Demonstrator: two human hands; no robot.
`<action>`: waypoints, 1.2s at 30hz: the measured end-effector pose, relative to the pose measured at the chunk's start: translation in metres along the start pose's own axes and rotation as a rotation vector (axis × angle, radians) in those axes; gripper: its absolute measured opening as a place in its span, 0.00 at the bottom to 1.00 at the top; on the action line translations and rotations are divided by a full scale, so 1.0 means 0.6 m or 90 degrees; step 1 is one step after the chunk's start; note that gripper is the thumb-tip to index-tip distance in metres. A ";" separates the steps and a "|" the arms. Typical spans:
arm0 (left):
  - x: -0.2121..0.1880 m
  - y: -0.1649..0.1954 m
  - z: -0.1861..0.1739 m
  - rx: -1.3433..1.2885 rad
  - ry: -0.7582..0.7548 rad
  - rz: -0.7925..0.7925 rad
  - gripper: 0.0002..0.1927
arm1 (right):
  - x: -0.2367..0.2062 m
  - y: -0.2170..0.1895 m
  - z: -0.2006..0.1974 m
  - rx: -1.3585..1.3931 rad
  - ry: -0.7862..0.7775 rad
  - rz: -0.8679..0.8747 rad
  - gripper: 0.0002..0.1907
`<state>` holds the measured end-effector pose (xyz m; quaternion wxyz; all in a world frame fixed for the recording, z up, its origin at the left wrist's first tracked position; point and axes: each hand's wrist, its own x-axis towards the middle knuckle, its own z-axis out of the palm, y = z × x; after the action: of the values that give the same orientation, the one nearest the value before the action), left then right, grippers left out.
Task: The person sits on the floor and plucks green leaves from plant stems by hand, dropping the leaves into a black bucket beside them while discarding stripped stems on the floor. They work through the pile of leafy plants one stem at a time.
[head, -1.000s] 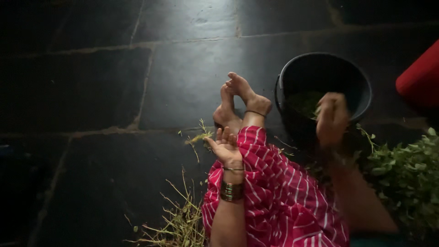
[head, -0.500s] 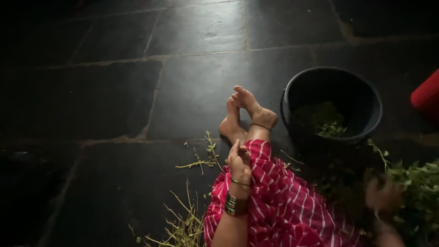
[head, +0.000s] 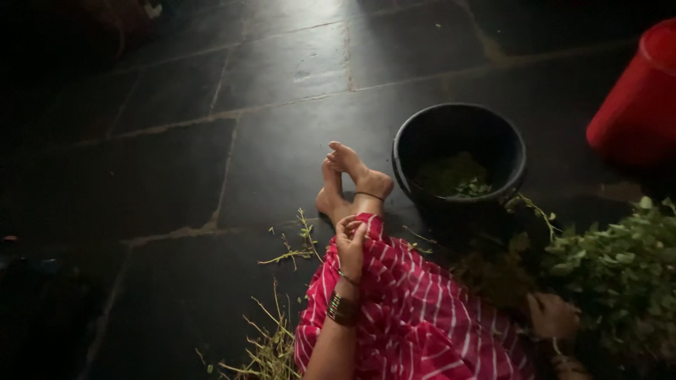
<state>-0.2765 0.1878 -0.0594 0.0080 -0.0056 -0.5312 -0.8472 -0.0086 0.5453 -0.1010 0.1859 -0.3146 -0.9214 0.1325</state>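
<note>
I sit on a dark stone floor with my legs stretched out under a red cloth with white stripes (head: 422,309). My left hand (head: 350,243), with bangles at the wrist, rests on the cloth near my ankles, fingers curled, and nothing shows in it. A bare green stem (head: 292,253) lies on the floor just left of it. My right hand (head: 553,317) is low at the right, dim, at the edge of a heap of leafy green stems (head: 620,267). A black bucket (head: 493,134) beside my feet holds plucked leaves (head: 458,176).
A red plastic container (head: 637,105) stands at the far right behind the heap. A pile of stripped stems (head: 271,348) lies on the floor left of my thigh. Dark floor slabs with pale joints stretch away to the left and beyond.
My right hand has dropped from over the bucket down to the heap of greens. My left hand has let the stem go to the floor and settled on the cloth.
</note>
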 end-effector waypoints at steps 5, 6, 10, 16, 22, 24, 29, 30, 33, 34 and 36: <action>-0.096 0.002 0.014 0.249 -0.165 0.105 0.12 | -0.016 0.010 -0.030 0.063 0.079 -0.008 0.21; -0.121 0.006 0.013 0.268 -0.199 0.096 0.11 | -0.019 0.017 -0.039 0.164 0.218 -0.067 0.18; -0.239 0.047 0.007 0.479 -0.313 0.034 0.09 | -0.023 0.038 -0.069 0.080 0.074 -0.076 0.15; -0.409 0.138 0.044 0.659 -0.399 0.136 0.06 | -0.061 0.016 -0.089 0.093 -0.236 0.020 0.17; -0.495 0.194 0.120 0.731 -0.351 0.591 0.12 | -0.109 -0.093 -0.155 0.458 -0.367 -0.150 0.13; -0.508 0.205 0.131 0.829 -0.295 0.745 0.18 | -0.121 -0.140 -0.195 0.462 -0.384 -0.323 0.11; -0.529 0.218 0.115 0.862 -0.387 0.615 0.08 | -0.146 -0.204 -0.299 0.338 -0.321 -0.556 0.08; -0.532 0.221 0.109 0.853 -0.397 0.595 0.07 | -0.148 -0.212 -0.312 0.344 -0.322 -0.558 0.08; -0.540 0.236 0.096 0.806 -0.369 0.618 0.06 | -0.157 -0.233 -0.339 0.362 -0.327 -0.559 0.09; -0.540 0.244 0.095 0.815 -0.347 0.617 0.05 | -0.159 -0.240 -0.346 0.369 -0.324 -0.561 0.09; -0.538 0.264 0.096 0.834 -0.307 0.615 0.05 | -0.162 -0.256 -0.362 0.398 -0.310 -0.574 0.11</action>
<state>0.0497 0.1730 0.1025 0.2573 -0.4067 -0.8408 -0.2478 0.0739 0.3939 0.1237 0.0909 0.2162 -0.8974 0.3739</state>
